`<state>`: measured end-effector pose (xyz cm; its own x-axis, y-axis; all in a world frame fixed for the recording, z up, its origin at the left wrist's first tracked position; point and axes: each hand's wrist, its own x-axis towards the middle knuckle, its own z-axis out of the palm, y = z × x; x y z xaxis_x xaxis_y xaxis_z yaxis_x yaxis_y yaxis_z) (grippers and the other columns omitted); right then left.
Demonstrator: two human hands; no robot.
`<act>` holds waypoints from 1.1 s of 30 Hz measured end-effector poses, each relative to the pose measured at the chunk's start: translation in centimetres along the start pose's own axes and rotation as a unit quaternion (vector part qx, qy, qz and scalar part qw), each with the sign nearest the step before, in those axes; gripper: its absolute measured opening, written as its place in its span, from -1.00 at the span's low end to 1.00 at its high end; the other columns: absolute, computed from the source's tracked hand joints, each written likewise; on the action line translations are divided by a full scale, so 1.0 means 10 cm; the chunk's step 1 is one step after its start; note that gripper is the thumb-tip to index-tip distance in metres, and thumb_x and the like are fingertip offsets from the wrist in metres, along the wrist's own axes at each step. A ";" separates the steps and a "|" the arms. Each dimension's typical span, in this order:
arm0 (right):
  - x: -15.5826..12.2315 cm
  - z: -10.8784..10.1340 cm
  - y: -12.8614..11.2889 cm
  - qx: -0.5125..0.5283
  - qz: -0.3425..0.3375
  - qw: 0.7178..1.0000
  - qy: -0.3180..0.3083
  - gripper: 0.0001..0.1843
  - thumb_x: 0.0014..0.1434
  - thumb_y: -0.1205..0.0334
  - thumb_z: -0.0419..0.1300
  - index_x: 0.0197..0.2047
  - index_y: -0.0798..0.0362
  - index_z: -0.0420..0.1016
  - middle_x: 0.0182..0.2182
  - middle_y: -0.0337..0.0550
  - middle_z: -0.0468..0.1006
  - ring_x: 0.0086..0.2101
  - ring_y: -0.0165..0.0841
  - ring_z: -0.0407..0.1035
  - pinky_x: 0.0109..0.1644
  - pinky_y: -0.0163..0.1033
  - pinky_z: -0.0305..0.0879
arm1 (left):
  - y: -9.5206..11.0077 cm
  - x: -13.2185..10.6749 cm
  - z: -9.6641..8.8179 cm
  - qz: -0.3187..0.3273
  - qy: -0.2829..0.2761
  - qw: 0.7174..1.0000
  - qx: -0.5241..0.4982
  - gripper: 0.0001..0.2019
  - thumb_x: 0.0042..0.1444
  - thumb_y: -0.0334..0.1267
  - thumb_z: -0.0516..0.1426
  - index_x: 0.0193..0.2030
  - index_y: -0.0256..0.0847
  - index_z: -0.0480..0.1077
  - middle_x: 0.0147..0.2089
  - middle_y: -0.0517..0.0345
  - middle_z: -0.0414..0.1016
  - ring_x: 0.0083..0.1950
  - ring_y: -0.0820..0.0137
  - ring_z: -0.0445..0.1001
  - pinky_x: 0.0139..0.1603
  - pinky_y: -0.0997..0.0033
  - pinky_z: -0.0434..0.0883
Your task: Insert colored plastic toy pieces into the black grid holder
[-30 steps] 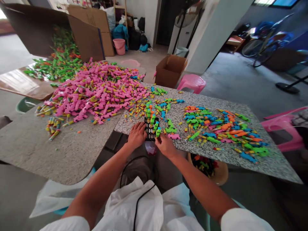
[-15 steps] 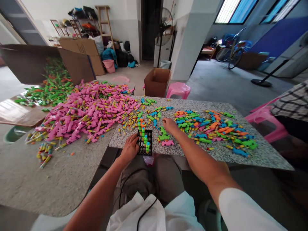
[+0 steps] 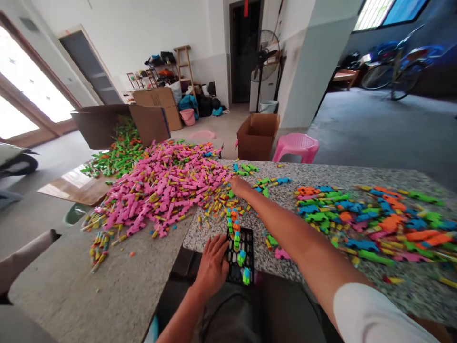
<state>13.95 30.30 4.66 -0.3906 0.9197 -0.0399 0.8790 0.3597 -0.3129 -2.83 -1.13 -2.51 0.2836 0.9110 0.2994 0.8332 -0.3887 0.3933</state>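
My left hand (image 3: 213, 261) lies flat with its fingers stretched out against the left edge of a black perforated tray (image 3: 233, 274). Several small green, blue and orange toy pieces (image 3: 236, 240) stand in a row in this tray. Reaching across the table, my right hand (image 3: 241, 187) has its fingers curled at the right edge of a big heap of pink car-shaped toys with yellow sticks (image 3: 164, 183). Its fingertips are mostly hidden, so I cannot make out what they hold. Small yellow and red stick pieces (image 3: 213, 204) are scattered just below this hand.
Mixed coloured toy cars (image 3: 357, 214) spread over the right of the speckled table (image 3: 321, 174). Green toys (image 3: 123, 150) spill from a cardboard box (image 3: 102, 126) at the left. Beyond the table stand an open carton (image 3: 255, 145) and a pink stool (image 3: 298, 143).
My right hand has moved left, from near the coloured cars to the edge of the pink heap. My left hand stays at the tray. The camera view has turned left.
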 end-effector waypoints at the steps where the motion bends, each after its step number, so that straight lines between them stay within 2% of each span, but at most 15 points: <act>1: 0.11 0.02 -0.06 -0.006 -0.010 1.000 -0.008 -0.40 0.38 0.34 0.03 0.43 -0.13 0.40 0.37 0.00 0.36 0.12 -0.14 0.47 0.16 -0.15 0.38 | -0.02 -0.01 0.00 0.001 -0.002 1.000 -0.002 -0.36 0.23 -0.50 0.03 0.45 -0.09 0.33 0.52 0.03 0.32 0.58 0.15 0.19 0.58 -0.26 0.18; 4: 0.33 0.09 -0.18 -0.025 -0.030 0.999 -0.020 -0.42 0.36 0.35 0.06 0.40 -0.14 0.44 0.37 0.02 0.36 0.11 -0.12 0.48 0.14 -0.12 0.40 | -0.04 0.00 -0.02 -0.002 -0.009 1.000 -0.012 -0.34 0.22 -0.49 0.04 0.46 -0.06 0.32 0.52 0.04 0.31 0.59 0.14 0.18 0.57 -0.25 0.21; 8: 0.34 0.18 -0.15 -0.029 -0.047 0.998 -0.024 -0.53 0.38 0.35 0.07 0.24 -0.09 0.58 0.30 0.04 0.42 0.12 -0.11 0.47 0.15 -0.14 0.37 | -0.03 0.01 -0.04 -0.010 -0.016 0.999 -0.027 -0.32 0.21 -0.48 0.05 0.47 -0.02 0.32 0.52 0.04 0.30 0.59 0.11 0.17 0.57 -0.27 0.22; 13: 0.08 0.11 0.15 -0.046 -0.043 0.998 -0.028 -0.58 0.36 0.34 0.07 0.12 -0.06 0.67 0.22 0.03 0.49 0.05 -0.11 0.51 0.10 -0.15 0.37 | -0.02 0.02 -0.03 -0.012 -0.012 0.999 -0.029 -0.36 0.24 -0.46 0.04 0.46 -0.04 0.33 0.51 0.01 0.32 0.58 0.09 0.19 0.56 -0.30 0.23; 16: -0.12 0.02 0.33 -0.063 -0.023 0.997 -0.040 -0.61 0.35 0.35 0.07 0.05 0.01 0.69 0.20 0.09 0.51 0.08 -0.09 0.50 0.11 -0.15 0.36 | -0.04 0.02 0.00 -0.010 -0.006 1.000 -0.028 -0.38 0.25 -0.46 0.03 0.45 -0.05 0.34 0.51 0.01 0.32 0.58 0.08 0.20 0.56 -0.30 0.21; 20: -0.42 -0.08 0.45 -0.060 0.012 0.997 -0.036 -0.66 0.36 0.29 0.11 0.04 0.03 0.69 0.15 0.13 0.57 0.07 -0.08 0.51 0.12 -0.14 0.37 | -0.07 0.01 0.04 -0.004 0.005 1.000 -0.027 -0.40 0.28 -0.44 0.03 0.44 -0.06 0.34 0.51 0.01 0.33 0.58 0.10 0.19 0.57 -0.27 0.19; 25: -0.63 -0.11 0.37 -0.048 0.068 0.997 0.004 -0.60 0.40 0.26 0.07 0.19 0.08 0.59 0.12 0.16 0.62 0.10 -0.06 0.53 0.11 -0.13 0.39 | -0.12 0.01 0.08 0.000 0.005 1.000 -0.020 -0.39 0.27 -0.46 0.02 0.44 -0.07 0.35 0.51 0.01 0.33 0.58 0.10 0.18 0.56 -0.29 0.19; 29: -0.65 -0.14 0.23 -0.037 0.128 0.991 -0.010 -0.67 0.36 0.20 0.17 0.07 0.13 0.66 -0.04 0.20 0.70 -0.01 -0.04 0.59 0.02 -0.14 0.44 | -0.15 0.01 0.08 0.013 0.003 1.000 -0.021 -0.40 0.29 -0.44 0.01 0.45 -0.06 0.33 0.51 0.00 0.32 0.58 0.09 0.19 0.56 -0.30 0.19; 33: -0.67 -0.22 0.15 -0.023 0.144 0.989 -0.011 -0.65 0.36 0.19 0.20 0.12 0.09 0.66 0.00 0.18 0.69 0.05 -0.06 0.57 0.05 -0.15 0.45 | -0.16 0.02 0.07 0.018 0.002 1.000 -0.018 -0.41 0.29 -0.43 0.01 0.45 -0.09 0.34 0.51 -0.02 0.33 0.58 0.10 0.19 0.56 -0.29 0.18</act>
<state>18.49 25.03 6.54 -0.1283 0.9815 -0.1419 0.9657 0.0911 -0.2430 -3.80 -0.18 -3.65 0.3120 0.8954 0.3176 0.8047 -0.4268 0.4127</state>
